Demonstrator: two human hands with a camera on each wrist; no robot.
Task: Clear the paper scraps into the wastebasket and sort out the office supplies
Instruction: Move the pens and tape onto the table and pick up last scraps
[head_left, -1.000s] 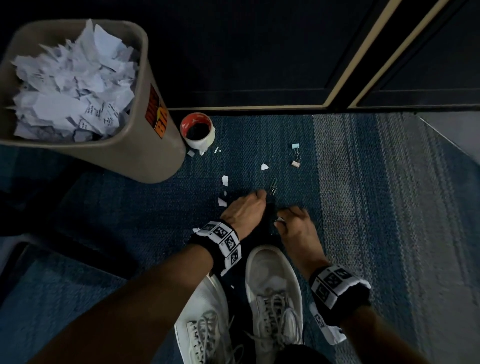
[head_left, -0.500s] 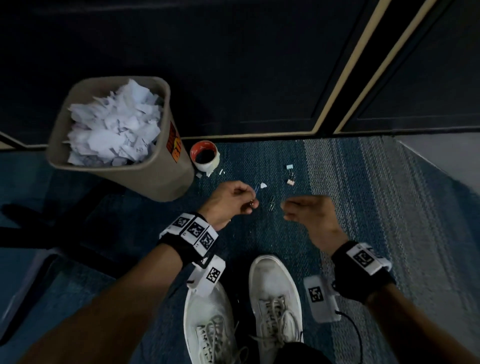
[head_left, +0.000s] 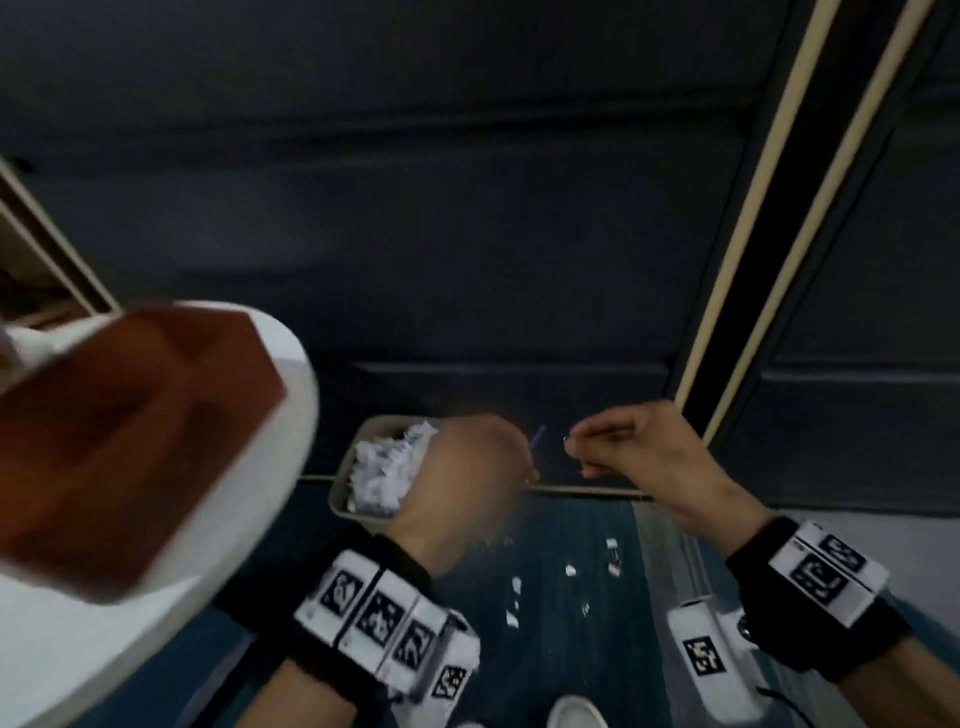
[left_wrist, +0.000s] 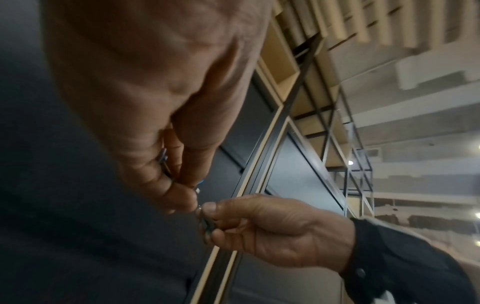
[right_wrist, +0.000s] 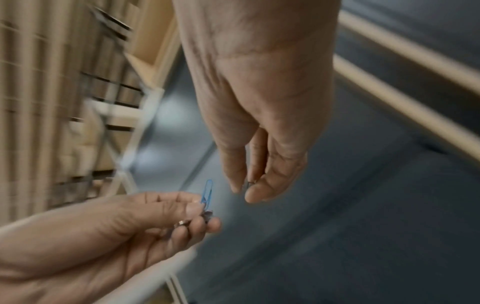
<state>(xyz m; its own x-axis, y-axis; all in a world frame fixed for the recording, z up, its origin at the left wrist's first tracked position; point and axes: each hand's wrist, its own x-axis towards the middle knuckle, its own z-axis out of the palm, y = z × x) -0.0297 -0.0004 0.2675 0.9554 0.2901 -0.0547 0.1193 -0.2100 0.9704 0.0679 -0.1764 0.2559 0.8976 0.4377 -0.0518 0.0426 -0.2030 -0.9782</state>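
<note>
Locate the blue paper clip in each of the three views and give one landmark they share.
Head: the blue clip sticks up from the left hand, mid-frame, right of the wastebasket.
Left wrist: only a blue sliver shows between that hand's fingers, left of centre.
Right wrist: lower centre, upright, pinched in the left hand.
Shared landmark: the right hand, close beside the clip, pinching a small metal piece.

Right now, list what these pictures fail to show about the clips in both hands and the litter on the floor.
- Right hand: its small metal item is mostly buried between fingertips in the right wrist view; kind unclear.
- Left hand: under the blue paper clip, a dark piece is blurred.
- Wastebasket: the left hand covers its right side in the head view.
- Floor scraps: too small and smeared to sort into paper or clips.
</note>
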